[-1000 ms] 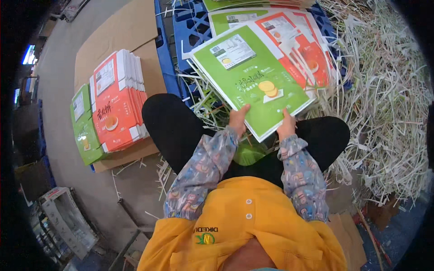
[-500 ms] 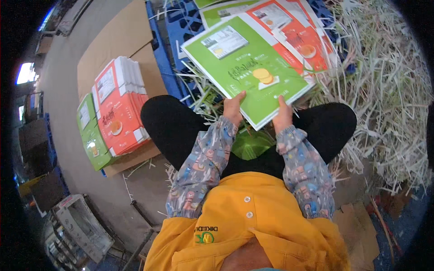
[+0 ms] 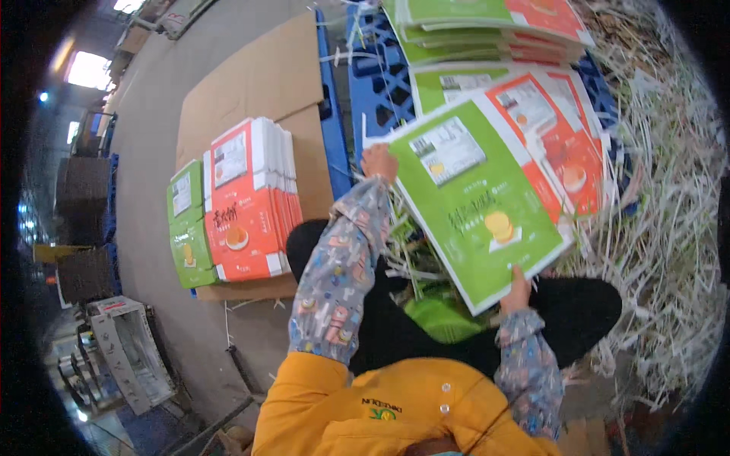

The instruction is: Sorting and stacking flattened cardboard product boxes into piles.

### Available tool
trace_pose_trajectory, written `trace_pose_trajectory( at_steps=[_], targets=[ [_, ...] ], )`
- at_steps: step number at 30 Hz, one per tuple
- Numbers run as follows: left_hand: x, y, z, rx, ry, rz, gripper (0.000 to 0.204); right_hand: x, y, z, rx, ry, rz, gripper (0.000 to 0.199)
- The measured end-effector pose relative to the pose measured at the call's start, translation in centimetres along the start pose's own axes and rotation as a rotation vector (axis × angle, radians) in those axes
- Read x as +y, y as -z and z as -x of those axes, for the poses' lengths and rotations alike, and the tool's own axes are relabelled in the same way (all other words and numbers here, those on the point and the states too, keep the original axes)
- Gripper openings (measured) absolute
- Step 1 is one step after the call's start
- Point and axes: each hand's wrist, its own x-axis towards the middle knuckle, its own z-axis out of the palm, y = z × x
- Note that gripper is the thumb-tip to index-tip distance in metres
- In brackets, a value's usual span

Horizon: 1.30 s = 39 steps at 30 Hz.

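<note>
I hold a flat green and red printed carton sheet (image 3: 475, 205) tilted above my lap. My left hand (image 3: 378, 161) grips its far left corner, arm stretched forward. My right hand (image 3: 518, 291) grips its near edge close to my right knee. Under it lie more flat sheets, red and green (image 3: 563, 144), on a blue plastic pallet (image 3: 376, 83). A taller stack of the same sheets (image 3: 494, 26) sits further back on the pallet.
A pile of red and green flat cartons (image 3: 236, 201) rests on brown cardboard (image 3: 258, 83) to my left on the concrete floor. Shredded paper strips (image 3: 661, 220) heap at my right. A green stool (image 3: 441, 319) shows between my legs. Crates (image 3: 125, 349) stand at lower left.
My left hand has slid from the sheet's near edge up to its far left corner. The sheet has turned and now sits more to the right. The view has swung leftward.
</note>
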Motion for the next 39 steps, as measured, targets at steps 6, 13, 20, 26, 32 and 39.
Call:
trace_pose_trajectory(
  at_steps=[6, 13, 20, 26, 32, 39],
  targets=[
    [-0.5, -0.9, -2.7, -0.003, -0.042, -0.082, 0.043, 1.0, 0.9, -0.8, 0.053, -0.034, -0.034, 0.036],
    [0.7, 0.1, -2.0, -0.061, -0.026, -0.009, 0.04, 0.1, 0.0, -1.5, 0.116, 0.043, 0.047, 0.035],
    [-2.3, 1.3, -1.7, -0.22, -0.047, 0.032, 0.046, -1.7, 1.2, -1.8, -0.032, 0.0, 0.016, 0.034],
    [-2.4, 1.5, 1.8, -0.273, 0.004, -0.062, 0.057, -3.7, 2.0, -0.1, -0.257, 0.692, 1.238, 0.03],
    [-1.0, 2.4, 7.3, 0.34, 0.018, 0.232, 0.075, -4.3, -0.7, 0.8, -0.258, 0.619, 1.451, 0.038],
    [6.0, 0.8, 20.1, -0.26, 0.497, 1.832, 0.049, 2.9, -1.7, -1.2, -0.276, 0.326, 0.177, 0.039]
  ],
)
